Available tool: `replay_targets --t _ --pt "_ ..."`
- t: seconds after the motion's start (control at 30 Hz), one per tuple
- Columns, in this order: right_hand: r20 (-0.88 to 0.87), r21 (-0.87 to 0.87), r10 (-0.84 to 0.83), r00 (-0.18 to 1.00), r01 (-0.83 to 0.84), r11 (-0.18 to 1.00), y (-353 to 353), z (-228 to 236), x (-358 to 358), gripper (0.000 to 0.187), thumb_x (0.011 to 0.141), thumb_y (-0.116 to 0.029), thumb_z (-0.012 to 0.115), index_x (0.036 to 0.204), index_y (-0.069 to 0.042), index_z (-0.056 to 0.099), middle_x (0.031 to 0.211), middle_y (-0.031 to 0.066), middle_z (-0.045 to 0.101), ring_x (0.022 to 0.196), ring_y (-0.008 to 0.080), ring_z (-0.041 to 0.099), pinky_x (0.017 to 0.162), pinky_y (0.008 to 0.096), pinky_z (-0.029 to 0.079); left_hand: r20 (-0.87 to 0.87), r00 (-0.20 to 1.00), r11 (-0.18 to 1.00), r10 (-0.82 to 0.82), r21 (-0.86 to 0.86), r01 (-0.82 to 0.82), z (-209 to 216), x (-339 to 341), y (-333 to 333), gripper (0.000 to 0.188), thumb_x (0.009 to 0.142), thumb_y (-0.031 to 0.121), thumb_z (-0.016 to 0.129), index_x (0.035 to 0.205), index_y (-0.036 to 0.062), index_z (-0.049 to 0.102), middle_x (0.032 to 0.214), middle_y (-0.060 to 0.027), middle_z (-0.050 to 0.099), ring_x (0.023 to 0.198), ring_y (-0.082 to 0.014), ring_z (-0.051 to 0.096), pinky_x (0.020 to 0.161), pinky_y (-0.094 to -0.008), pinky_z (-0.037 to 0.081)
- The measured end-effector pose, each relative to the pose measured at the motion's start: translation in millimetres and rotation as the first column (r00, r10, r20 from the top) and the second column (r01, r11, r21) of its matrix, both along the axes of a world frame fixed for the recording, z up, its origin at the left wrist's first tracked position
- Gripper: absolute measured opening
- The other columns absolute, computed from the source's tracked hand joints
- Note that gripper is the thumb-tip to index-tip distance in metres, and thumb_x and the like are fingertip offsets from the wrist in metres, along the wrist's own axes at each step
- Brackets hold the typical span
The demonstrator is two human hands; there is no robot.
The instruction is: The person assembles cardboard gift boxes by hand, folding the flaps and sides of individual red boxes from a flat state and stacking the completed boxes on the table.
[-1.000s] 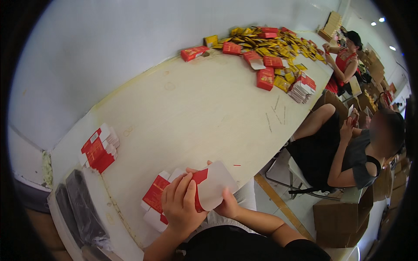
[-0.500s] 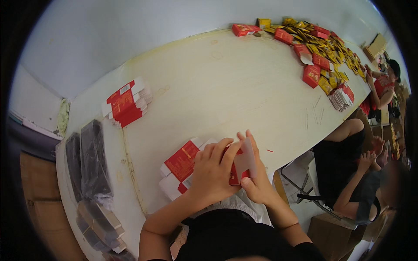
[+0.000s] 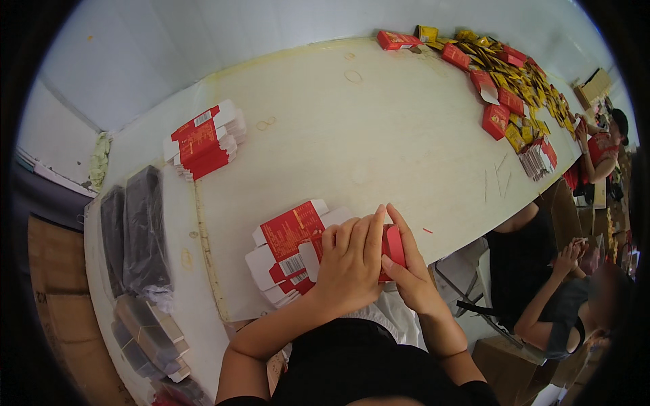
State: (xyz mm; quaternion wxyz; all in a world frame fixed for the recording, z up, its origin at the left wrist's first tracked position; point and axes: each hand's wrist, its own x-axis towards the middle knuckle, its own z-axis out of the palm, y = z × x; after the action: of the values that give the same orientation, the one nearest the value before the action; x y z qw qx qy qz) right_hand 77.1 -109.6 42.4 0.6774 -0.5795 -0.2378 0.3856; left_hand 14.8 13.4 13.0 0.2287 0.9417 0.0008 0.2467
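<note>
Close to my body, both hands grip a small red carton (image 3: 394,247) at the table's near edge. My left hand (image 3: 352,262) lies over it with fingers together, hiding most of it. On the other side, my right hand (image 3: 412,279) holds it, the thumb on the near part and the fingers along the right side. A red end of the carton shows between thumb and fingers. Just left of my left hand lies a stack of flat, unfolded red and white cartons (image 3: 291,233), partly covered by that hand.
Another stack of flat cartons (image 3: 200,145) lies farther left on the white table (image 3: 325,135). Yellow sachets (image 3: 535,84) and several red boxes (image 3: 495,120) are heaped at the far right. Dark plastic-wrapped bundles (image 3: 143,230) lie at left. Co-workers (image 3: 565,291) sit at right.
The carton's raised flap with its white inside no longer shows; a red end faces up instead. My left fingers have straightened and drawn together. The view has shifted slightly.
</note>
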Motion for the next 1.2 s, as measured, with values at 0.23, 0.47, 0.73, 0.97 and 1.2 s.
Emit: replay_targets --t 0.23,0.47,0.73,0.97,1.2 --pt "-0.011 -0.004 -0.014 1.0 0.014 1.0 -3.2 -3.2 0.0 0.067 0.092 -0.009 0.039 0.15 -0.004 0.005 0.151 0.0168 0.02 0.139 0.0239 0.02 0.112 0.033 0.015 0.012 1.0 1.0 -0.003 0.009 0.003 -1.4 -0.9 -1.3 0.087 0.061 0.013 0.07 0.136 -0.0086 0.03 0.118 -0.0179 0.047 0.108 -0.0326 0.043 0.092 -0.0461 0.03" --pt "0.257 -0.123 0.023 0.966 0.009 0.992 -3.0 1.6 1.7 0.067 0.089 -0.009 0.037 0.148 0.001 0.007 0.151 0.0217 0.019 0.14 0.03 0.02 0.113 0.0354 0.015 0.033 0.999 0.999 0.01 -0.042 -0.008 -3.7 1.4 -5.2 0.083 0.066 0.017 0.07 0.136 -0.0069 0.031 0.117 -0.0172 0.047 0.107 -0.0322 0.044 0.09 -0.0458 0.03" --pt "0.517 -0.068 0.02 0.856 0.018 0.998 -7.9 -26.1 3.9 0.077 0.087 -0.028 0.04 0.146 0.006 0.004 0.15 0.0268 0.013 0.138 0.0407 0.02 0.112 0.0415 0.017 0.069 0.997 1.0 0.026 0.013 -0.027 -14.5 3.7 -13.2 0.07 0.074 0.018 0.063 0.134 -0.006 0.037 0.117 -0.0156 0.049 0.106 -0.0295 0.045 0.088 -0.0446 0.031" --pt "0.81 -0.044 -0.058 0.584 0.159 0.986 2.0 -34.6 -8.1 0.079 0.093 -0.046 0.035 0.145 0.007 0.006 0.149 0.0305 0.013 0.13 0.0456 0.032 0.105 0.0437 0.033 0.125 0.991 0.998 0.057 -0.048 -0.051 -16.6 4.4 -15.8 0.066 0.075 0.014 0.059 0.134 -0.0042 0.038 0.118 -0.0135 0.049 0.107 -0.0273 0.046 0.087 -0.0431 0.033" --pt "0.3 -0.084 -0.083 0.95 0.112 0.99 -12.1 -41.0 12.6 0.066 0.096 -0.034 0.039 0.147 -0.005 0.01 0.136 0.0256 0.04 0.116 0.0326 0.049 0.095 0.0381 0.043 0.032 0.985 0.957 -0.167 -0.236 0.17 14.6 6.3 -7.1 0.081 0.069 0.02 0.072 0.136 -0.0048 0.033 0.13 -0.0222 0.037 0.119 -0.0369 0.038 0.097 -0.0473 0.031"
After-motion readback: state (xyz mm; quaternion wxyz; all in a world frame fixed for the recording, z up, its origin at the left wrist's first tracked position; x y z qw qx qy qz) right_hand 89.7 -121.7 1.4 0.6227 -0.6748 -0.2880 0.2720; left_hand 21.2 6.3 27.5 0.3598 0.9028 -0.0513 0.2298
